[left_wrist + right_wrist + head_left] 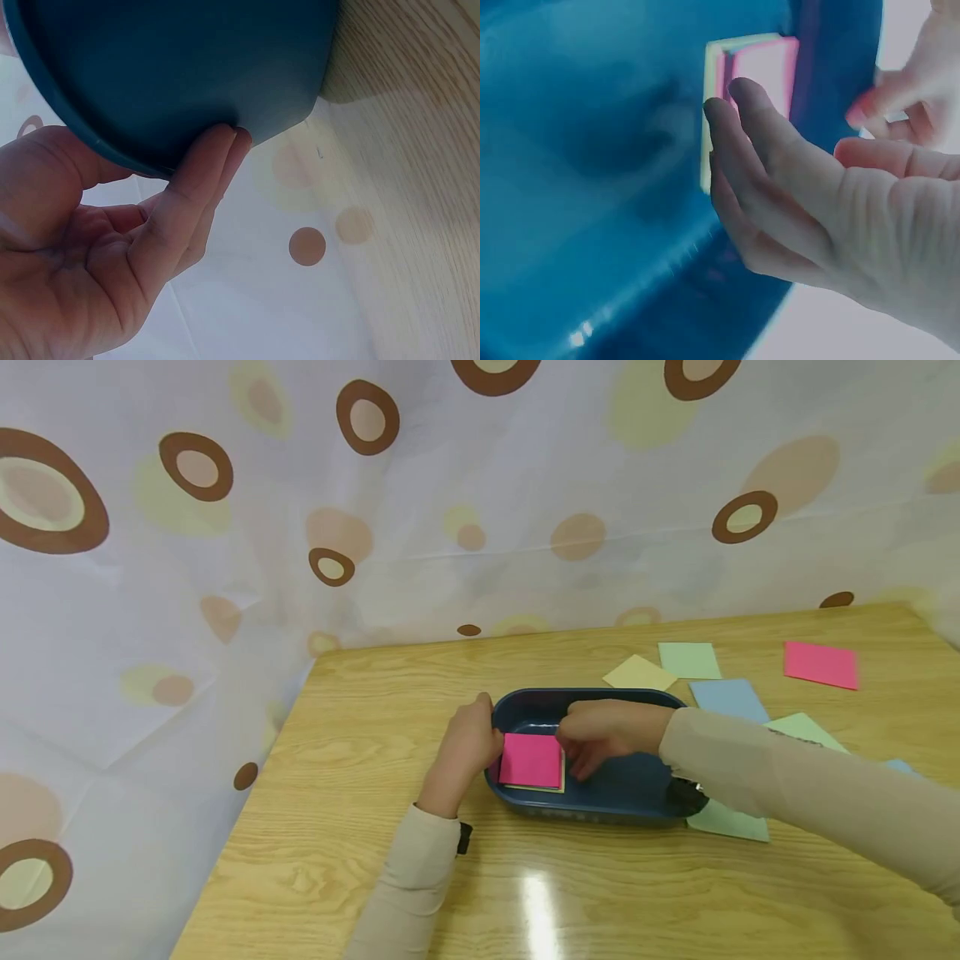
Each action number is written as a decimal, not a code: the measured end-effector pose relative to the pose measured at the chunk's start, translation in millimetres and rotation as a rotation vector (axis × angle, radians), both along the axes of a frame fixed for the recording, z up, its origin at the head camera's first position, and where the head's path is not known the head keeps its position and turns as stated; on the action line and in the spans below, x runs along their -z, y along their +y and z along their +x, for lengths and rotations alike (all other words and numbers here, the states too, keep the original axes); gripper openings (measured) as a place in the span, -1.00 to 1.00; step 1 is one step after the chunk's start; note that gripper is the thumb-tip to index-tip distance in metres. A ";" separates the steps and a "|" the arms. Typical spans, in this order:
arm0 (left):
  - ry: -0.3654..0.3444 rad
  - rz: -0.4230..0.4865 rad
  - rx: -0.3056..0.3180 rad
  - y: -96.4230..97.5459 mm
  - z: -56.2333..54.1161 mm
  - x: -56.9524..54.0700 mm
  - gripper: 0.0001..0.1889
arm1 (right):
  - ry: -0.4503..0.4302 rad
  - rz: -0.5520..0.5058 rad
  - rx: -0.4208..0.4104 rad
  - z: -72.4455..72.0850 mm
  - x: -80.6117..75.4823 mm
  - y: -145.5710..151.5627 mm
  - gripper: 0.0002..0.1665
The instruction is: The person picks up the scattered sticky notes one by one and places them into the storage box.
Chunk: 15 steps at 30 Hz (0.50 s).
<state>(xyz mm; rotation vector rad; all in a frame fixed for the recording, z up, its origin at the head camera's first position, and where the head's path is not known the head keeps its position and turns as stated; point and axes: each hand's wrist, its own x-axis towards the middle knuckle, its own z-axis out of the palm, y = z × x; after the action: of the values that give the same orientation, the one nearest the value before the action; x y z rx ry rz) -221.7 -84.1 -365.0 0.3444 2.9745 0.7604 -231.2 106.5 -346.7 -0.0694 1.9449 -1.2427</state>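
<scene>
A dark blue oblong plastic basket [633,789] sits on the wooden table. Inside its left end lies a small stack of square sticky notes [531,760], pink on top with pale yellow-green edges showing beneath. My left hand [468,739] grips the basket's left rim, thumb at the inside and fingers against the outer wall [247,60]. Over the basket, my right hand [607,731] reaches in from the right. Its slightly bent fingertips touch the right edge of the stack, as the right wrist view shows, and its thumb stands apart from them.
Loose paper squares lie right of and behind the basket: yellow [639,672], pale green [690,660], blue [727,697] and pink [821,665]. Another green square [727,822] lies by the basket's right end, partly under my right sleeve. A patterned curtain [465,485] hangs behind the table.
</scene>
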 end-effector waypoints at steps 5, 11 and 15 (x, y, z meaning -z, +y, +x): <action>0.008 -0.003 0.002 -2.2 0.3 -0.2 -0.76 | 0.052 -0.059 -0.026 -8.6 -29.6 23.5 -0.46; 0.023 0.001 0.000 -4.4 0.7 1.1 -0.78 | 0.315 0.000 -0.017 -34.6 -50.7 79.0 -0.51; 0.028 -0.002 -0.011 -6.4 0.1 1.2 -0.79 | 0.518 0.267 0.013 -48.5 -40.6 119.2 -0.55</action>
<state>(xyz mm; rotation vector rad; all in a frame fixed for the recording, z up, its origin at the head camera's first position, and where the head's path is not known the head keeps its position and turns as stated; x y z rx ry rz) -221.6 -90.6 -366.2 0.3410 3.0057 0.7596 -279.7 225.8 -306.0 -0.2637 2.5445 -1.0268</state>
